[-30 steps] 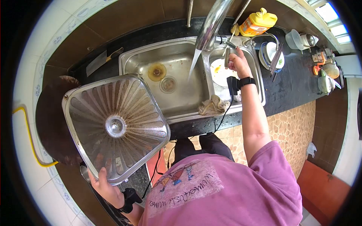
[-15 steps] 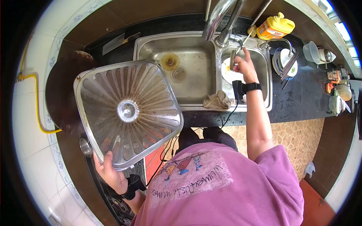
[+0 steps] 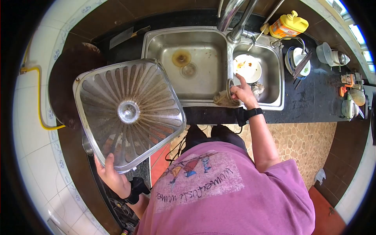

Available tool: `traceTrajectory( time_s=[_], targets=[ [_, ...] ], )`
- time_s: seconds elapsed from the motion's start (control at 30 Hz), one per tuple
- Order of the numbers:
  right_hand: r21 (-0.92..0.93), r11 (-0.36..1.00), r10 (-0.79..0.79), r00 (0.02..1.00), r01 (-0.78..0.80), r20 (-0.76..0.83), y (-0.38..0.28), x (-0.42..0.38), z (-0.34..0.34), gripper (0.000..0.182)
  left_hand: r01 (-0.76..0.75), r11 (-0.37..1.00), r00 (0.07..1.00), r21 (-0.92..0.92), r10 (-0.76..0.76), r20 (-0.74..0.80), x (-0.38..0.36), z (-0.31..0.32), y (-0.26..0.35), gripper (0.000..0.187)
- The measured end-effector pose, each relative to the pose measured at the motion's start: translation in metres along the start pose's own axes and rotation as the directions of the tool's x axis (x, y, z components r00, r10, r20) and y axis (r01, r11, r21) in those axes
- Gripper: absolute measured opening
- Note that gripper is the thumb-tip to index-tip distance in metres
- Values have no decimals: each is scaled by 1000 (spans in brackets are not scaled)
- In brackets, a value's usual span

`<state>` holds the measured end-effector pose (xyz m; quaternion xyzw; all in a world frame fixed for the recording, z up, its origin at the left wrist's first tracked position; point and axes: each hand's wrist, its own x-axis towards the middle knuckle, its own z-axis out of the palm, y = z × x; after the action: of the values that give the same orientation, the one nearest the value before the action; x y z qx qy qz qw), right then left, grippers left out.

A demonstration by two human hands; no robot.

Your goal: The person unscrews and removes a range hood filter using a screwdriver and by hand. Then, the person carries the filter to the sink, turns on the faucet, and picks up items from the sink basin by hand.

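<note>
My left hand [image 3: 112,177] grips the near corner of a large square metal panel [image 3: 154,84]. The panel has radiating ridges, a round raised centre and brownish stains. It is held over the left part of the counter and overlaps the left sink basin. My right hand [image 3: 243,94] is closed on a thin round metal-rimmed disc [image 3: 230,88], seen nearly edge-on, at the near side of the divider between basins. Just beyond that hand, a white plate [image 3: 246,69] with food scraps lies in the right basin. A crumpled cloth [image 3: 225,100] drapes the sink's front edge below the disc.
The left basin [image 3: 207,51] has a drain and a brown stain. A faucet [image 3: 237,33] stands behind the divider. Stacked bowls [image 3: 290,62] with chopsticks and a yellow jug [image 3: 290,25] are at right. A cleaver [image 3: 121,38] lies at the back left.
My right hand has drawn back from near the faucet to the sink's front edge with the disc. The plate is now more exposed. The metal panel has shifted slightly left.
</note>
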<state>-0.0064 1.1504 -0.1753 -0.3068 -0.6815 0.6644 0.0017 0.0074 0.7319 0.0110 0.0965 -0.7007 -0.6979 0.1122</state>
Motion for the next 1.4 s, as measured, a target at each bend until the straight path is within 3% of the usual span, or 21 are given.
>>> traceTrajectory(
  time_s=[0.6, 0.7, 0.77, 0.8, 0.87, 0.9, 1.13, 1.23, 1.4],
  targets=[
    [7, 1000, 1, 1000, -1, -6, -1, 3, 18, 70, -5, 1000, 1000, -7, 5, 22, 16, -14, -7, 44],
    [-50, 999, 18, 1000, -17, 14, -1, 5, 26, 65, -4, 1000, 999, -8, 4, 40, 19, -15, -9, 44],
    [-279, 960, -28, 1000, 30, 12, -4, 3, 32, 61, 0, 1000, 999, -5, 0, 38, 21, -14, -9, 44],
    [-279, 960, -25, 1000, 26, 8, -3, 4, 34, 61, 0, 1000, 999, -4, 0, 36, 22, -14, -9, 44],
    [-509, 855, -144, 988, 98, -53, -2, 9, 37, 59, 11, 1000, 999, -19, -10, 40, 26, -15, -10, 44],
    [-509, 856, -142, 988, 94, -55, -2, 10, 36, 59, 20, 999, 999, -31, -19, 38, 27, -15, -10, 44],
    [-387, 920, -140, 973, 59, -184, -4, 25, 26, 56, 53, 997, 997, -56, -50, 51, 38, -12, -15, 46],
    [-192, 978, -143, 933, 82, -331, -18, 16, 25, 59, 67, 996, 996, -53, -64, 65, 41, -12, -15, 46],
    [2, 991, -121, 896, 135, -427, -1, 26, 10, 61, 67, 996, 996, -52, -63, 63, 48, -9, -18, 45]
  ],
)
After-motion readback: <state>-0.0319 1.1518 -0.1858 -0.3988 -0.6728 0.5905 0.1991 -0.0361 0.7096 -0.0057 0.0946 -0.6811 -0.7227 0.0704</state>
